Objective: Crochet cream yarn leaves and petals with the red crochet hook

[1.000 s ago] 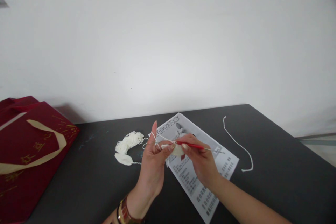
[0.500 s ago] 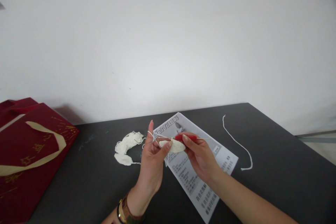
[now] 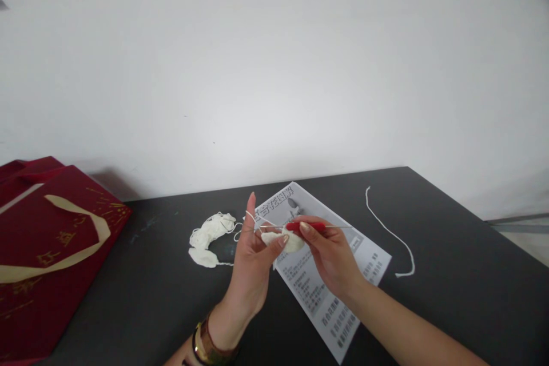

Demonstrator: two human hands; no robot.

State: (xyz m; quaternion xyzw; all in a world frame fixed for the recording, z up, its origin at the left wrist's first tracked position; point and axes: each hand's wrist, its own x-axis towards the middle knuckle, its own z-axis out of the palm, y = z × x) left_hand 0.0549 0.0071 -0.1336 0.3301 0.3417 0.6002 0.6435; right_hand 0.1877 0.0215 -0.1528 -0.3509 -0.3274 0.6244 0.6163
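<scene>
My left hand (image 3: 254, 263) pinches a small white crocheted piece (image 3: 294, 242) between thumb and fingers. Its index finger points up, with a strand of white yarn looped around it. My right hand (image 3: 330, 254) grips the red handle of a crochet hook (image 3: 311, 227). The hook's thin metal shaft reaches left across the top of the crocheted piece, close to the raised finger. Its tip is too small to make out among the yarn. Left of my hands lies a bundle of white yarn (image 3: 212, 230), with a finished-looking white petal shape (image 3: 203, 258) just below it.
Under my hands a printed sheet (image 3: 319, 303) lies aslant on the black table (image 3: 150, 297). A loose length of white yarn (image 3: 389, 234) rests to the right. On the left stands a dark red gift bag (image 3: 86, 229) with a cream ribbon. A white wall rises behind the table.
The crocheted piece has tilted and more of it is covered by my left thumb. The crochet hook has turned slightly in my right hand, showing more of its red handle. The view has shifted slightly.
</scene>
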